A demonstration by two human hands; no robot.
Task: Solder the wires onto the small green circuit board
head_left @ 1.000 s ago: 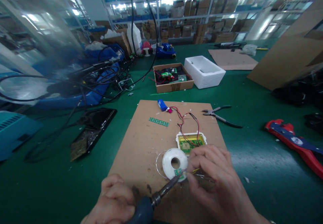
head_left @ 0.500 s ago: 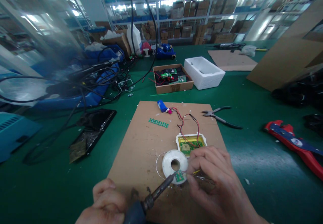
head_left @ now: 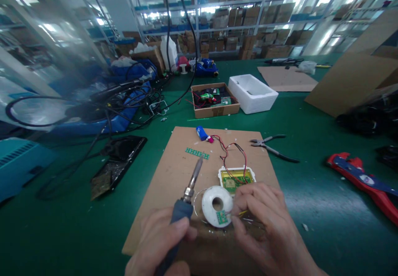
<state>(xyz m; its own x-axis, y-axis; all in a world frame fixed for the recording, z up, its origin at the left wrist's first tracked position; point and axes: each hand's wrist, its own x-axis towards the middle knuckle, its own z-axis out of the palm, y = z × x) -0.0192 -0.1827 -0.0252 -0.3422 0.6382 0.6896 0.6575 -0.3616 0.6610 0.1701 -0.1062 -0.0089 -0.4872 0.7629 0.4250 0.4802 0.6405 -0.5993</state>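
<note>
My left hand (head_left: pixel 163 240) grips a soldering iron (head_left: pixel 183 209) by its dark handle. The iron's tip points up and away, over the cardboard near a green strip of small circuit boards (head_left: pixel 197 153). My right hand (head_left: pixel 264 222) is closed in a pinch on thin wires (head_left: pixel 243 213) beside a white solder spool (head_left: pixel 209 206). A small green circuit board (head_left: pixel 222 217) lies on the spool's face, close to those fingertips. Behind the right hand sits a white-framed case (head_left: pixel 231 175) with a circuit board inside. Red and black wires (head_left: pixel 226 148) run from it toward a blue cylindrical battery (head_left: pixel 201 133).
Beneath the work is a cardboard sheet (head_left: pixel 164 176) on a green table. Cutting pliers (head_left: pixel 270 145) and a red-blue wire stripper (head_left: pixel 363 180) lie to the right. Beyond stand a carton of boards (head_left: pixel 216 111) and a white foam box (head_left: pixel 253 97). Cables (head_left: pixel 124 101) tangle at left.
The soldering iron's tip has left the small board on the spool and swung up and away, as my left hand moved right. My right hand stays almost still.
</note>
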